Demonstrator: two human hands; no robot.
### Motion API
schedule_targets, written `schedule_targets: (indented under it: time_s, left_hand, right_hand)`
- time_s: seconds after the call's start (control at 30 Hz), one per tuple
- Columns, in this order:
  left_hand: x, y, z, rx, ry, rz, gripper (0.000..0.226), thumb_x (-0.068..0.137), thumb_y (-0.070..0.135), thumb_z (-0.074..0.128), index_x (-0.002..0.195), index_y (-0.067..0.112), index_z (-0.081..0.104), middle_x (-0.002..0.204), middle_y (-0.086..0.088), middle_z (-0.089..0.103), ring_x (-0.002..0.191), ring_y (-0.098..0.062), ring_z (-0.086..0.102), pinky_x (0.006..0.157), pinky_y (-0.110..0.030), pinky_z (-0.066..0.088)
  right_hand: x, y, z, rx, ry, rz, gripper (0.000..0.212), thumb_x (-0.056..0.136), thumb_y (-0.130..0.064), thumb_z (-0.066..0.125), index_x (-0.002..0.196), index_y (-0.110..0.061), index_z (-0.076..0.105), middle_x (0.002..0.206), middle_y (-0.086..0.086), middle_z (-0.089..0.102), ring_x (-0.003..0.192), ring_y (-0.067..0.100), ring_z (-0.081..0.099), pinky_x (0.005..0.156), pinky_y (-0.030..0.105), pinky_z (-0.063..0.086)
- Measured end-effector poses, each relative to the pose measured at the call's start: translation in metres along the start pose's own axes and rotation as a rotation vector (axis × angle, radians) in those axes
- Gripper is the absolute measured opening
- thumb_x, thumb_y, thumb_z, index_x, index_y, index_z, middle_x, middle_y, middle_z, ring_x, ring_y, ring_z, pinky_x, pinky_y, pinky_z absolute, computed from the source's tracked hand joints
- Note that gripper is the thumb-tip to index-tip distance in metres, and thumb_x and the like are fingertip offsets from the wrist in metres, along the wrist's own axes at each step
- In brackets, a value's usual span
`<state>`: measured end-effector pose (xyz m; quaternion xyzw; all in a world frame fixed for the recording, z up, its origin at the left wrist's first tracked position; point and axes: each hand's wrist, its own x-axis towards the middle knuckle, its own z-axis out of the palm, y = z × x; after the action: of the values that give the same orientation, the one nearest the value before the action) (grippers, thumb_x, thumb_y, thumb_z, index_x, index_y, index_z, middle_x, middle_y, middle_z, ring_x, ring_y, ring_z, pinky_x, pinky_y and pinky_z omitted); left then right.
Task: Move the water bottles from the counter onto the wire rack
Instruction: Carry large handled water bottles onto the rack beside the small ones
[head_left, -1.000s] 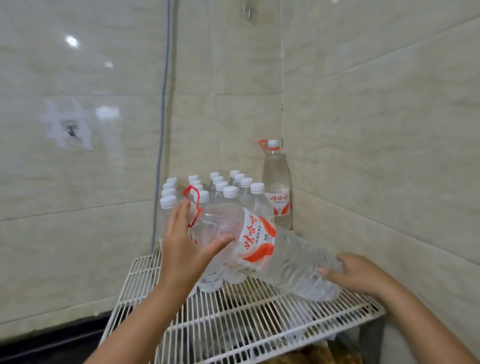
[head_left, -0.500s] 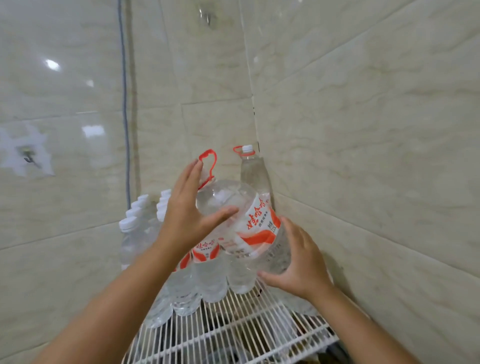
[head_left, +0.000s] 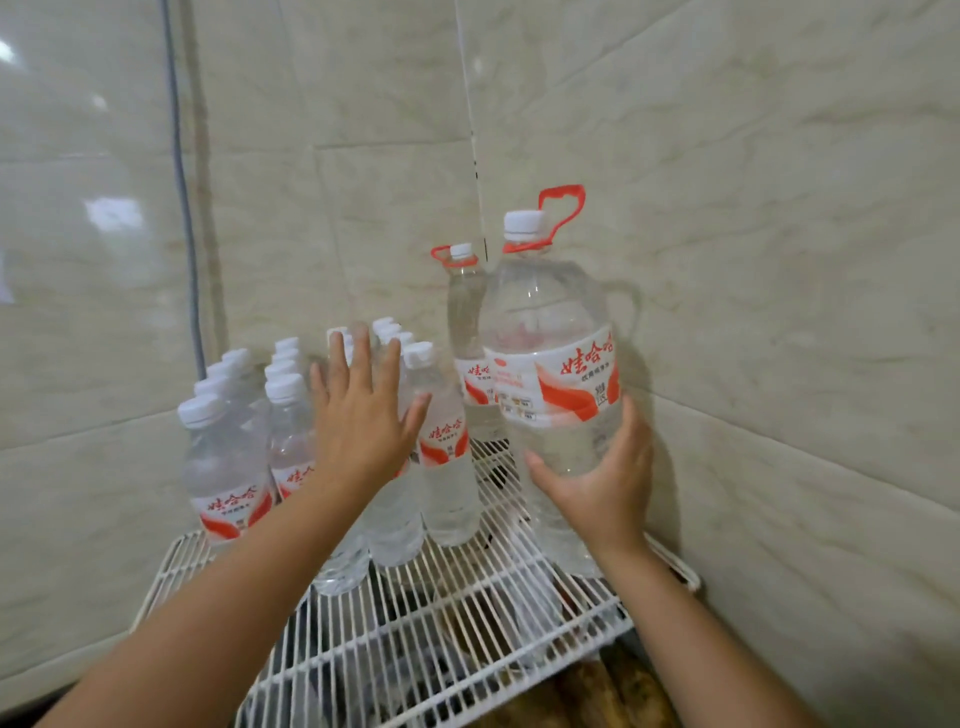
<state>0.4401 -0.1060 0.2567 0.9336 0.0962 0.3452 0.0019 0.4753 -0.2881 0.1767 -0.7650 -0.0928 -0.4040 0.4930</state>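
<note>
Clear bottles, red and white labels, on our white rack

We see the big bottle (head_left: 556, 364) clear with a white cap, red handle loop and a white label with red swoosh and lettering; the small bottles (head_left: 228, 457) match; the rack (head_left: 415, 649) is white wire; the tiles (head_left: 779, 260) are beige, faintly veined.

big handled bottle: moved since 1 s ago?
Yes. The big bottle went from lying tilted across the wire rack to upright by the right wall, beside the corner bottle, with the right hand holding it.
</note>
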Motion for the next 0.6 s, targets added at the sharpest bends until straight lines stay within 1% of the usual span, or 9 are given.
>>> schedule_targets:
  time_s: [0.07, 0.1, 0.2, 0.27, 0.33, 0.37, 0.47, 0.53, 0.6]
  left_hand:
    - [0.000, 0.000, 0.008, 0.040, -0.026, -0.003, 0.065, 0.095, 0.049, 0.025, 0.148, 0.021, -0.002, 0.155, -0.009, -0.016, 0.141, -0.027, -0.022, 0.113, -0.046, -0.015]
    - [0.000, 0.001, 0.011, 0.046, -0.025, 0.000, 0.066, 0.095, 0.050, 0.024, 0.148, 0.021, -0.003, 0.155, -0.009, -0.017, 0.141, -0.027, -0.023, 0.112, -0.046, -0.016]
    - [0.006, 0.002, 0.020, 0.056, -0.011, 0.017, 0.068, 0.094, 0.052, 0.024, 0.147, 0.022, -0.005, 0.155, -0.008, -0.019, 0.140, -0.028, -0.025, 0.110, -0.047, -0.020]
    - [0.009, 0.001, 0.027, 0.086, 0.010, 0.029, 0.071, 0.091, 0.059, 0.018, 0.145, 0.023, -0.010, 0.153, -0.007, -0.023, 0.139, -0.027, -0.027, 0.107, -0.046, -0.025]
    - [0.012, -0.003, 0.033, 0.090, 0.073, 0.056, 0.077, 0.081, 0.069, 0.002, 0.141, 0.023, -0.014, 0.147, -0.002, -0.027, 0.135, -0.023, -0.031, 0.100, -0.042, -0.035]
    - [0.013, -0.005, 0.035, 0.093, 0.096, 0.073, 0.079, 0.075, 0.070, -0.005, 0.138, 0.022, -0.012, 0.144, -0.002, -0.025, 0.134, -0.022, -0.029, 0.098, -0.039, -0.037]
    - [0.016, -0.011, 0.042, 0.115, 0.157, 0.095, 0.080, 0.079, 0.070, -0.012, 0.138, 0.020, 0.005, 0.146, -0.008, -0.005, 0.138, -0.028, -0.007, 0.103, -0.037, -0.032]
    - [0.018, -0.012, 0.042, 0.127, 0.162, 0.099, 0.078, 0.087, 0.064, -0.004, 0.141, 0.013, 0.021, 0.149, -0.017, 0.016, 0.137, -0.032, 0.009, 0.109, -0.037, -0.024]
    - [0.020, -0.013, 0.044, 0.143, 0.188, 0.132, 0.075, 0.091, 0.059, 0.004, 0.138, 0.009, 0.035, 0.144, -0.025, 0.033, 0.136, -0.033, 0.015, 0.112, -0.037, -0.016]
  right_hand:
    - [0.002, 0.002, 0.007, -0.003, 0.056, 0.037, 0.102, 0.054, -0.044, 0.079, 0.132, 0.005, 0.036, 0.125, 0.026, 0.050, 0.113, 0.038, 0.050, 0.090, 0.038, 0.039]
    - [0.005, 0.003, 0.011, -0.008, 0.070, 0.047, 0.102, 0.055, -0.044, 0.080, 0.133, 0.005, 0.036, 0.127, 0.025, 0.048, 0.116, 0.038, 0.049, 0.093, 0.040, 0.040]
    - [0.017, 0.006, 0.025, -0.026, 0.080, 0.090, 0.100, 0.059, -0.037, 0.083, 0.135, 0.004, 0.033, 0.134, 0.026, 0.043, 0.123, 0.040, 0.042, 0.100, 0.047, 0.037]
    - [0.022, 0.007, 0.036, -0.078, 0.086, 0.097, 0.100, 0.059, -0.039, 0.083, 0.135, 0.003, 0.033, 0.130, 0.030, 0.045, 0.119, 0.044, 0.045, 0.097, 0.051, 0.039]
    - [0.024, 0.009, 0.051, -0.131, 0.108, 0.082, 0.101, 0.055, -0.045, 0.081, 0.130, -0.001, 0.031, 0.120, 0.034, 0.051, 0.108, 0.049, 0.052, 0.088, 0.055, 0.044]
    - [0.025, 0.010, 0.058, -0.144, 0.126, 0.075, 0.100, 0.053, -0.048, 0.079, 0.127, -0.003, 0.029, 0.117, 0.035, 0.053, 0.104, 0.050, 0.055, 0.086, 0.056, 0.045]
    - [0.032, 0.013, 0.076, -0.162, 0.139, 0.090, 0.105, 0.049, -0.045, 0.086, 0.126, -0.008, 0.025, 0.118, 0.035, 0.054, 0.105, 0.051, 0.055, 0.087, 0.059, 0.042]
    - [0.038, 0.015, 0.087, -0.157, 0.117, 0.122, 0.107, 0.049, -0.043, 0.087, 0.129, -0.005, 0.026, 0.121, 0.035, 0.052, 0.109, 0.050, 0.053, 0.090, 0.058, 0.041]
    - [0.045, 0.016, 0.096, -0.127, 0.058, 0.160, 0.106, 0.055, -0.042, 0.084, 0.136, 0.000, 0.030, 0.131, 0.034, 0.045, 0.120, 0.048, 0.044, 0.099, 0.054, 0.034]
